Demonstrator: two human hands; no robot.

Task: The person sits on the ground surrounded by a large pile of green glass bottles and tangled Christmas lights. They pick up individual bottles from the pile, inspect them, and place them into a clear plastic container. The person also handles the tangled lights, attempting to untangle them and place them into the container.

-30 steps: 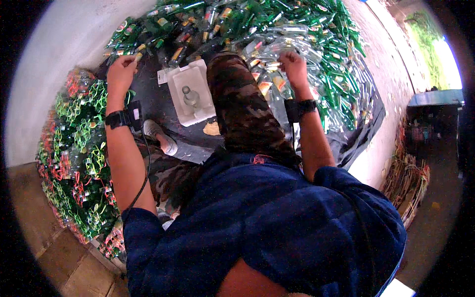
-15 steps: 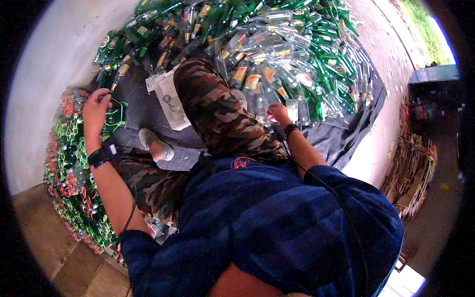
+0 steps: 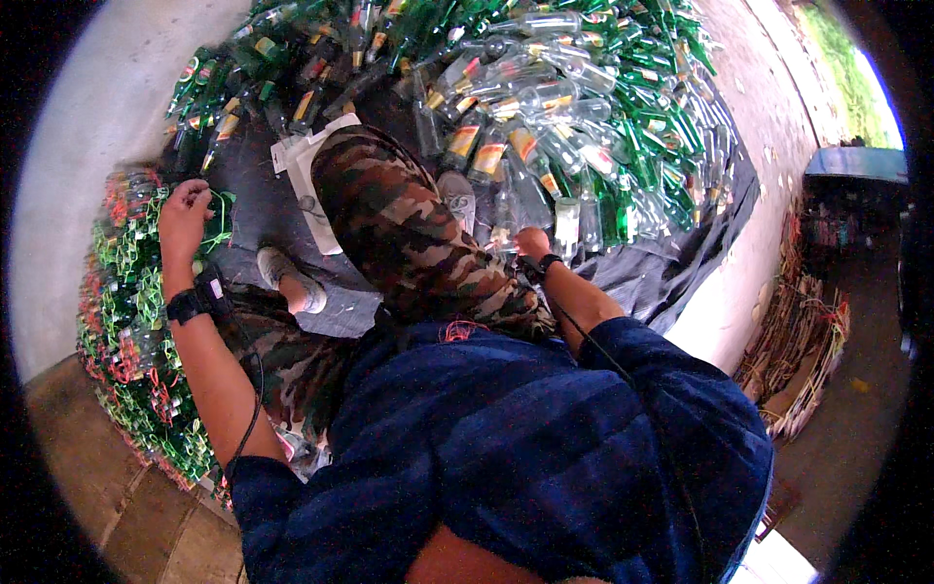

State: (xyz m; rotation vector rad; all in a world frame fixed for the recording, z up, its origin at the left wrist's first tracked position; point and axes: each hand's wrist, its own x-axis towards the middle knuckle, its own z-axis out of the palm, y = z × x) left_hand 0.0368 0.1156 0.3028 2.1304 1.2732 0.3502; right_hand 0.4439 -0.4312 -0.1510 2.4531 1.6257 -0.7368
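My left hand (image 3: 184, 219) is over the edge of a stack of tied bottles (image 3: 146, 302), bound in green and red string. Its fingers are loosely bent and slightly apart, and I see nothing between them. Beside my bent right knee, my right hand (image 3: 531, 243) is low at the near edge of a heap of loose bottles. Its fingers are curled in; whatever they hold, if anything, is too small and blurred to make out. Just beyond it lie a clear glass bottle (image 3: 506, 206) and another with a pale label (image 3: 566, 226).
A large heap of clear and green bottles (image 3: 574, 97) lies on a dark sheet (image 3: 671, 282). A white box (image 3: 316, 200) is partly under my knee. Orange-red strings (image 3: 461, 331) lie on my lap. Bundled sticks (image 3: 803, 360) stand at the right, by the wall.
The view has shifted a little. My left fingers have loosened and lifted slightly from the string. My right hand has drawn in a little toward my knee, its fingers more hidden.
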